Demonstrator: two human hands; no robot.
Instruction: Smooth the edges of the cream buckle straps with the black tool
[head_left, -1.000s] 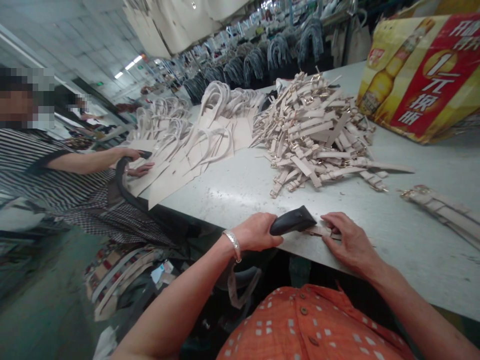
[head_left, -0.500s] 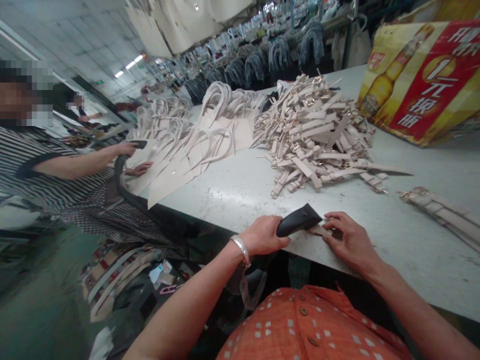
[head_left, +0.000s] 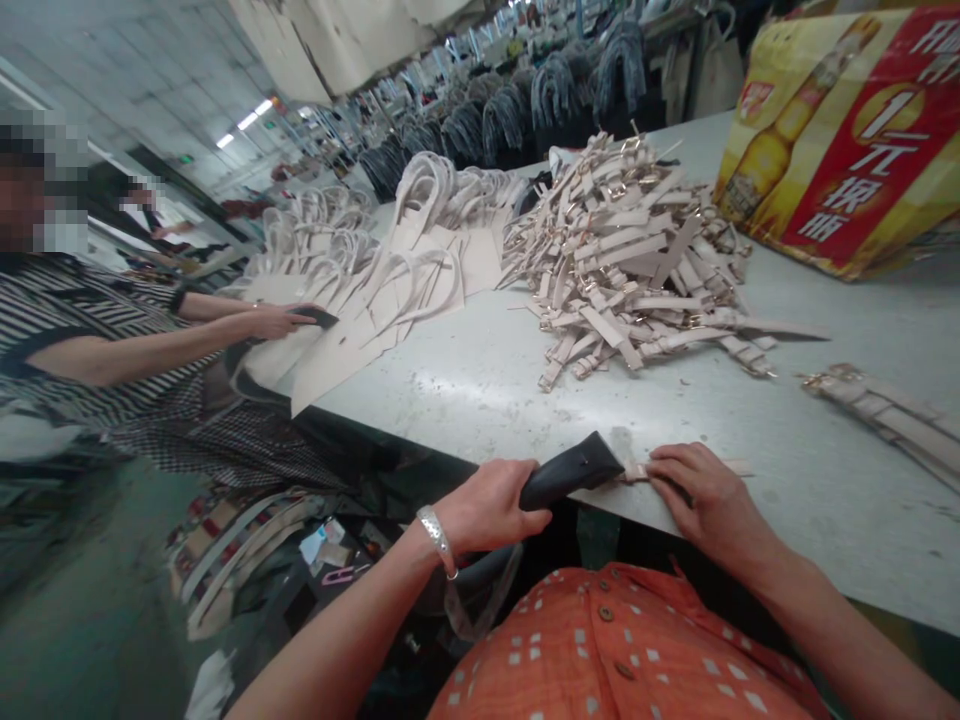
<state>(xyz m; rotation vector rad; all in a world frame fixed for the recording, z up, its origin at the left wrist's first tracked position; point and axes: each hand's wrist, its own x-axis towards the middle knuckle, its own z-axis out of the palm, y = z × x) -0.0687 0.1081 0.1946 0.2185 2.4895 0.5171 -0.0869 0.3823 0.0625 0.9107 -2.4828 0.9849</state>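
My left hand (head_left: 491, 505), with a silver bracelet at the wrist, is closed round a black nozzle (head_left: 574, 470) that widens to a flat end. The nozzle's mouth points right, close to the end of a narrow beige strap (head_left: 636, 472) at the table's front edge. My right hand (head_left: 697, 495) presses that strap to the tabletop with bent fingers, and the strap's tail shows beyond the hand. Whether the nozzle touches the strap I cannot tell. Farther back lies a heap of beige buckle straps (head_left: 622, 270).
On the right, a bundle of straps (head_left: 885, 420) lies on the white table (head_left: 465, 370), before a yellow and red beer carton (head_left: 847, 140). Beige looped handles and flat pieces (head_left: 420, 250) cover the left. A co-worker's hand (head_left: 281, 320) holds a black nozzle there.
My left hand and the nozzle have moved left and slightly down. My right hand now lies flatter over the strap. The co-worker's nozzle has moved right.
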